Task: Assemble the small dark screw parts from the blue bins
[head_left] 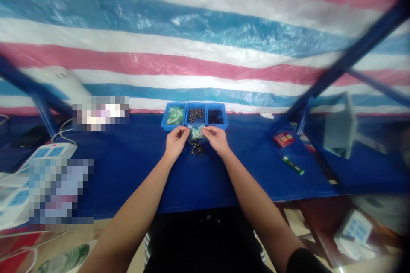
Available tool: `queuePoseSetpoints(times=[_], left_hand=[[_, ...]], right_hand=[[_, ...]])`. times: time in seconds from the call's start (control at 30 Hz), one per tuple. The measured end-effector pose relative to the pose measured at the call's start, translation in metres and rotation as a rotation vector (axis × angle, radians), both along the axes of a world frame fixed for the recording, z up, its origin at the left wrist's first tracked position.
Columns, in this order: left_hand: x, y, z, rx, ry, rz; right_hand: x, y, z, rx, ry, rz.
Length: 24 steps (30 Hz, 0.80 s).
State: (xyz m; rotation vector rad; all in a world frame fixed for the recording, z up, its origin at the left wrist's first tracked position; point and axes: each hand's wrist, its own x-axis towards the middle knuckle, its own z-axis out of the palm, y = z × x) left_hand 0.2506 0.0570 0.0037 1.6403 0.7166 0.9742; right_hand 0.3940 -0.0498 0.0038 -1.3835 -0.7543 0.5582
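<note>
A small clear plastic bag with a greenish tint is stretched between my two hands. My left hand pinches its left edge, and my right hand pinches the right edge. Just below it, a small pile of dark, brass-tipped parts lies on the blue table. Behind the hands stand three joined blue bins: the left bin holds green-tinted plastic bags, the middle one similar brass-tipped pieces, the right one black pieces. Whether the held bag contains anything is too small to tell.
On the right of the blue table lie a red box and a green tube. White power strips with cables sit at the left. Blue metal posts frame both sides before a striped sheet.
</note>
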Motion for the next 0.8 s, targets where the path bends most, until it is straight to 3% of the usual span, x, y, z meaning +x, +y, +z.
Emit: queuePoseSetpoints(times=[0.2,0.33,0.57,0.8], left_hand=[[0.0022,-0.0031,0.0018,-0.075,-0.062,-0.063],[0.0011,-0.0015,0.0026,-0.08,-0.042,-0.033],[0.0002,-0.0021,0.0034,-0.045,-0.034,-0.002],[0.0022,-0.006,0.0053,-0.093,-0.048,-0.055]], right_hand=[[-0.0022,0.0001,0.0017,-0.005,0.084,-0.022],[-0.0045,-0.0007,0.0042,-0.065,0.124,-0.01],[-0.0044,-0.0017,0.0074,0.003,-0.005,-0.042],[-0.0028,-0.0022,0.0081,-0.073,0.112,0.001]])
